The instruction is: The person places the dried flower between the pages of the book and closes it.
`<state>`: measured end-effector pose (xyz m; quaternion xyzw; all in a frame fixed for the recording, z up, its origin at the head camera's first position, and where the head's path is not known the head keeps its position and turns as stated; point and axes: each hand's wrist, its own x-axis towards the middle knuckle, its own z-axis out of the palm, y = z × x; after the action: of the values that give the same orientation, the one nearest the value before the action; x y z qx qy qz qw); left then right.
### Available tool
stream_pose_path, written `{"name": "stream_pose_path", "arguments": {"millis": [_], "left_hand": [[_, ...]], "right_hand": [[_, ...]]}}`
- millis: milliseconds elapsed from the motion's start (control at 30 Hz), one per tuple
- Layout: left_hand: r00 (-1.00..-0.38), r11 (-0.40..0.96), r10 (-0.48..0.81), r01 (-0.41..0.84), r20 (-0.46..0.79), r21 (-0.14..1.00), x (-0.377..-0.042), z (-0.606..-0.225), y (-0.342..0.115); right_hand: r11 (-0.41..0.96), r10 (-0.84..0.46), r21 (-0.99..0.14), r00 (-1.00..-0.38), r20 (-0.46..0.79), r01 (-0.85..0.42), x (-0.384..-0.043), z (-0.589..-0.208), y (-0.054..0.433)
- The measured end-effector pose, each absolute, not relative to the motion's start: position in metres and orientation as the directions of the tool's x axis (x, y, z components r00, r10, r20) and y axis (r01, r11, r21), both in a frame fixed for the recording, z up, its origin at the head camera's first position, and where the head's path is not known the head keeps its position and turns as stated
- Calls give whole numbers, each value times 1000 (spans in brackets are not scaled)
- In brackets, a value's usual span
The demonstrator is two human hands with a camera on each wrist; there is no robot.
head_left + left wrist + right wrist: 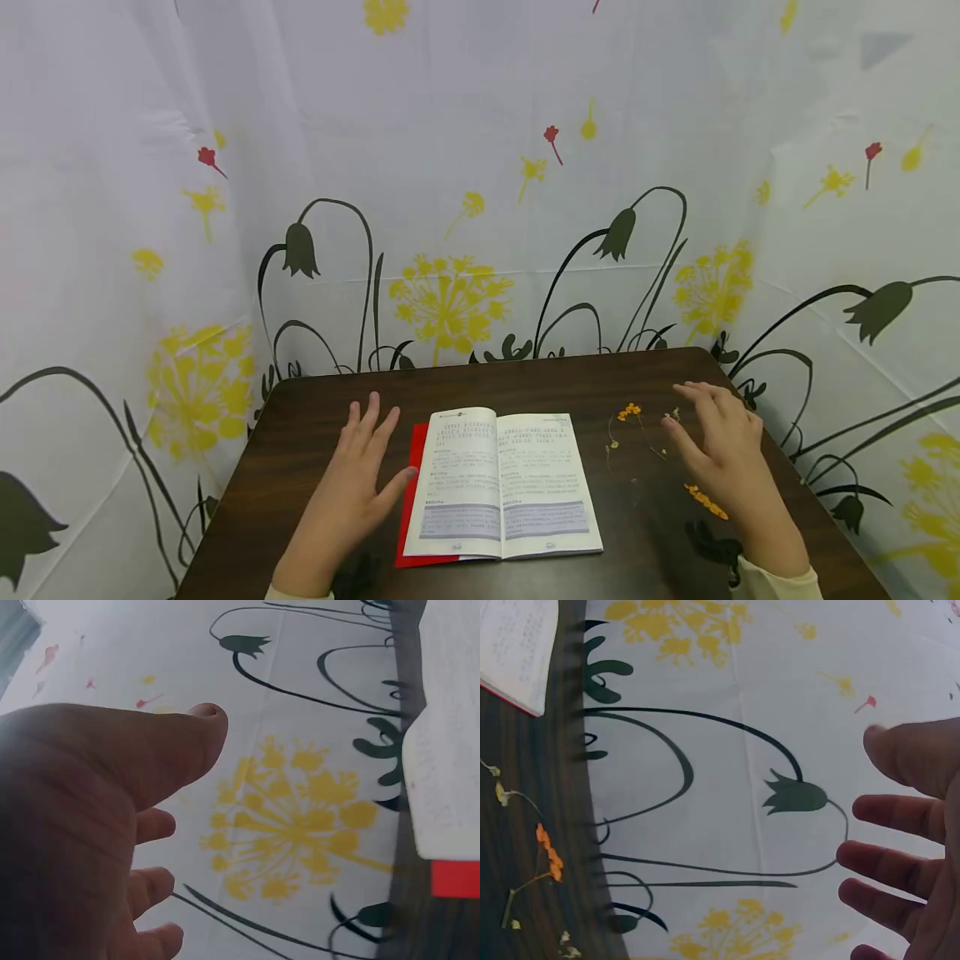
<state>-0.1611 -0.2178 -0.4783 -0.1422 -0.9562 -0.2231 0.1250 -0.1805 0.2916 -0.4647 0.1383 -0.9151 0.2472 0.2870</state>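
An open book [459, 467] with printed pages lies on the dark table, its red cover [407, 525] showing along the left side. To the left of the book, my left hand [352, 492] is held with fingers spread and holds nothing. My right hand [723, 450] is over the right part of the table, fingers apart and holding nothing. Small dried flowers lie between the book and that hand: an orange sprig [630, 410] and a thin stem with a yellowish bloom [613, 445]. A strip of orange blossoms [705, 502] is beside my right wrist.
The dark wooden table [525, 383] ends at a white curtain [480, 167] printed with yellow, red and dark green flowers. Black straps [712, 546] are at my right wrist. In the right wrist view, orange blossoms [549, 853] lie near the table's edge.
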Motion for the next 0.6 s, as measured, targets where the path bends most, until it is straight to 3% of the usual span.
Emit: {"name": "stream_pose_path", "arguments": {"millis": [167,300,467,600], "left_hand": [[-957,826,176,270,229,495,-157,-504,-205],[-977,804,141,207,161,557,-154,-521,-198],[-979,766,138,203,152,610,-159,-534,-196],[-973,692,167,230,159,684,-161,-551,-192]], "right_hand": [[848,-18,-408,-788,616,-339,-180,-480,295],[851,43,-453,-826,562,-264,-183,-496,298],[862,47,-494,-953,300,-113,-186,-529,297],[873,28,-487,-996,81,-15,-181,-550,294]]}}
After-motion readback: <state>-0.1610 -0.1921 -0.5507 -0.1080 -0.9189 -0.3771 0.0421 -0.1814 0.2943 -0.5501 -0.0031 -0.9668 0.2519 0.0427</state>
